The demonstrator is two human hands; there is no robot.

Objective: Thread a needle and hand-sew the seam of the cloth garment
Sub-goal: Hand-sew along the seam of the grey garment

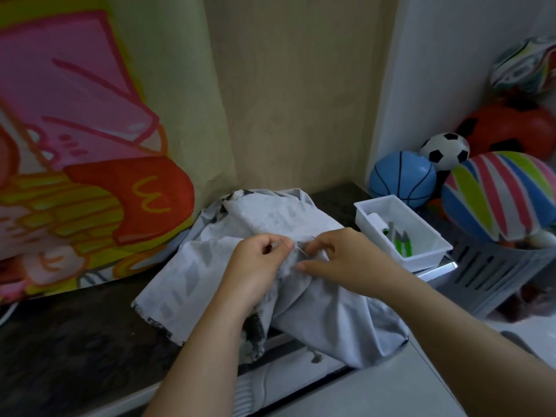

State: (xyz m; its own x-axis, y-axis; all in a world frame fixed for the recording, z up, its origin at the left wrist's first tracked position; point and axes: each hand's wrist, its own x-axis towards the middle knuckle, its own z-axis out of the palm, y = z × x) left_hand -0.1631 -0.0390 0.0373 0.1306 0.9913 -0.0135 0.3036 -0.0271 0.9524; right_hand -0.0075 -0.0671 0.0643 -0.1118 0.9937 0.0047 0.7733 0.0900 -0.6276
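One sign, no readable words

On the printed cloth hanging at left, a drawn red fries carton bears a yellow double-arch mark, tipped sideways so it reads like a "W" or "3"; nothing else is legible.

A blue ball and a small football lie beside a grey basket of balls.

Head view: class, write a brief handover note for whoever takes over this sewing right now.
Left hand pinches the pale grey cloth garment beside the needle.
Right hand pinches the thin silver needle.
The garment lies bunched on the dark counter; green-handled snips are in the white plastic tray.
Done: needle at the cloth, sewing seemingly begun.
Left: finish the seam.
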